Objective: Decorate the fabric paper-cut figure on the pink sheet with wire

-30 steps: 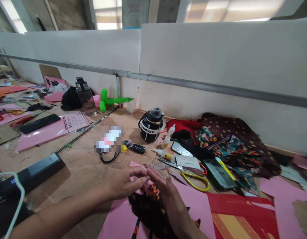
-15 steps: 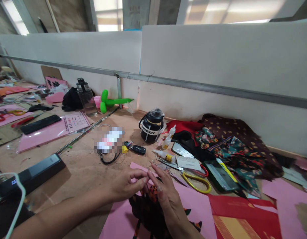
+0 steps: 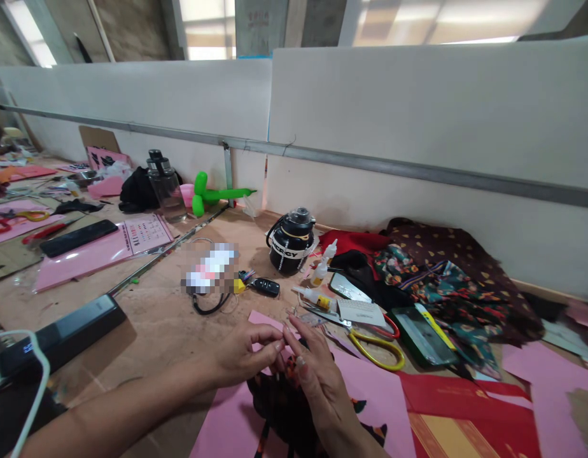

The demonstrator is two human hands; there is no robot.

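Note:
Over a pink sheet of paper (image 3: 375,388), my two hands meet at the fingertips. My left hand (image 3: 249,350) is closed in a pinch, and what lies between its fingertips is hidden. My right hand (image 3: 320,375) has its fingers stretched out, their tips against those of the left. Just below both hands lies a dark cut-out shape (image 3: 284,407) with orange patterned patches, partly covered by the right hand. Scissors with a yellow and a red handle (image 3: 377,350) and a small glue bottle (image 3: 317,298) lie just beyond the hands.
A black jug (image 3: 291,245) and car key (image 3: 265,287) stand beyond. Folded patterned cloth (image 3: 447,286) and a green-edged case (image 3: 425,337) lie right, near a red envelope (image 3: 470,407). At left are a power bank (image 3: 60,334), phone (image 3: 79,238) and clear bottle (image 3: 166,187).
My right hand's thumb and fingers have shifted very slightly. My left hand keeps nearly the same place and pinch.

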